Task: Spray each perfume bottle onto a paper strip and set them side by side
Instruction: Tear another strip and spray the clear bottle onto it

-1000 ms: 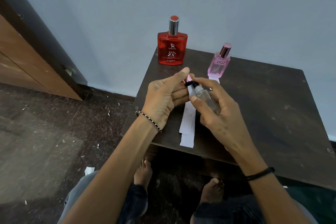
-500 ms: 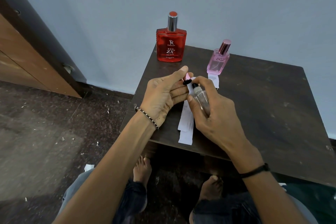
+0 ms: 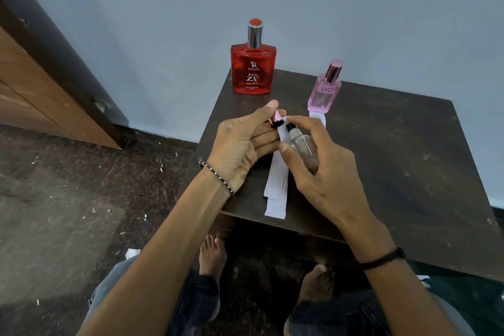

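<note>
right hand (image 3: 321,172) grips clear bottle (image 3: 301,144) | strips (image 3: 276,185) overhang table edge (image 3: 245,214)

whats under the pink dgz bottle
A white paper strip pokes out from under the pink DGZ bottle, lying on the dark table. How far it runs beneath is hidden by the bottle.

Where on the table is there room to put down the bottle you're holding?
Lots of bare table lies right of the right hand and pink bottle. There's a small gap between the red bottle and pink one. The paper strips crowd the front left.
</note>
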A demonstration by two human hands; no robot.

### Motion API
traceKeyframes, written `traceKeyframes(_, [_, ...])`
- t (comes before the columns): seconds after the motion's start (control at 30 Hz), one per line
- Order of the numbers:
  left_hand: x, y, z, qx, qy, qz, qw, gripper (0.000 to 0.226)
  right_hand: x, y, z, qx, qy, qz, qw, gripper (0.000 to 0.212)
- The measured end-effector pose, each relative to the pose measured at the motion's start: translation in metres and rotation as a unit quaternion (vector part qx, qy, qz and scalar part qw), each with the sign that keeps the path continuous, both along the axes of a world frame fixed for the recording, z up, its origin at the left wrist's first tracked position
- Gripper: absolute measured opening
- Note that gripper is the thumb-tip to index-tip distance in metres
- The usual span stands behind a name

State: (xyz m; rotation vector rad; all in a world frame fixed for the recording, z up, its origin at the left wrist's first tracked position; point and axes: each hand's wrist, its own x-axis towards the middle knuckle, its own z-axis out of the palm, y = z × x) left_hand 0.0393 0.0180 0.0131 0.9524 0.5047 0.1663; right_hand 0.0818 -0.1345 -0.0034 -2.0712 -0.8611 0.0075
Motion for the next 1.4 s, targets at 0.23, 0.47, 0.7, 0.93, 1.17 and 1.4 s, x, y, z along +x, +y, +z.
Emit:
traceKeyframes(0.23, [0.001,0.0,0.0,0.011,-0.004,0.0,1.0,0.034,0.009,-0.011,0.003,0.074,0.104,-0.037,0.991,0.035])
traceKeyframes(0.47, [0.003,-0.004,0.0,0.03,-0.007,0.005,1.0,0.034,0.002,-0.01,0.006,0.02,0.032,-0.042,0.998,0.033])
traceKeyframes(0.7, [0.002,-0.004,0.0,0.015,-0.008,0.001,1.0,0.036,0.002,-0.006,-0.004,-0.104,-0.198,-0.047,0.974,0.036])
traceKeyframes(0.93, [0.003,-0.003,-0.001,0.023,-0.005,0.003,1.0,0.032,0.006,-0.014,0.003,-0.013,-0.1,-0.07,0.992,0.027])
traceKeyframes(1.17, [0.004,-0.004,-0.001,0.041,-0.004,0.009,0.999,0.027,0.007,-0.014,0.009,0.072,0.116,-0.113,0.984,0.047])
traceKeyframes(1.4, [0.005,-0.005,0.001,0.049,0.002,0.019,0.999,0.021,0.008,-0.011,0.016,0.163,0.249,-0.038,0.954,0.029])
